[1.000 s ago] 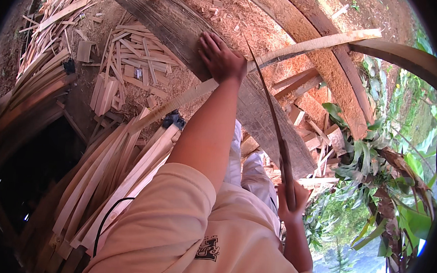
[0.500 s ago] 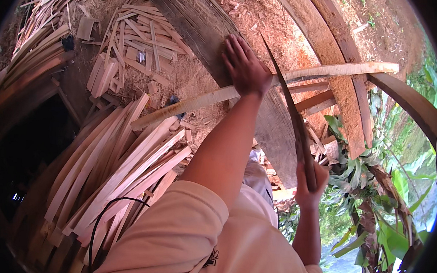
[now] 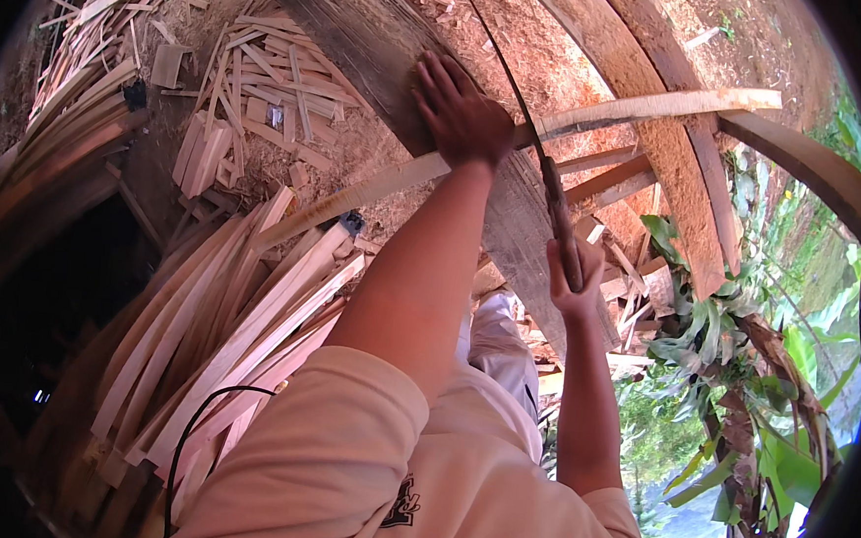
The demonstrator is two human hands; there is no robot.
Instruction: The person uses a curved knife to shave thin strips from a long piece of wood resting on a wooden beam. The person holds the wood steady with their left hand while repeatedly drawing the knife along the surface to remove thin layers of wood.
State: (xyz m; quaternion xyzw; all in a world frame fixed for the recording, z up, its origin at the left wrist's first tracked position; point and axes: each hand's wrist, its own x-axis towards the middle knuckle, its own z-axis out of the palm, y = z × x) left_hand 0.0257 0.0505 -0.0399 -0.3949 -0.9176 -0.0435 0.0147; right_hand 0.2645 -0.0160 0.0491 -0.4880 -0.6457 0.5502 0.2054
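Note:
My left hand (image 3: 464, 118) lies with fingers stretched out over a wide weathered board (image 3: 356, 43), its palm and wrist against a long, narrow pale wood strip (image 3: 647, 107). The strip crosses the board and runs out to both sides. In my right hand (image 3: 578, 281) is the wooden handle of a handsaw (image 3: 556, 193), with my fingers wrapped round it. The saw's long thin blade points away from me and meets the strip just right of my left hand. Whether its teeth are in the wood I cannot tell.
Curved strips (image 3: 199, 353) are stacked at the near left. Short offcuts (image 3: 290, 73) lie heaped on sawdust beyond them. Two thick curved planks (image 3: 649, 75) stand at the far right, with another bent plank (image 3: 811, 164) beside them. Green leafy plants (image 3: 783, 468) grow at the right.
My right hand has pushed the saw forward, away from my body, so its handle is now close to the strip. My left hand stays on the board by the strip.

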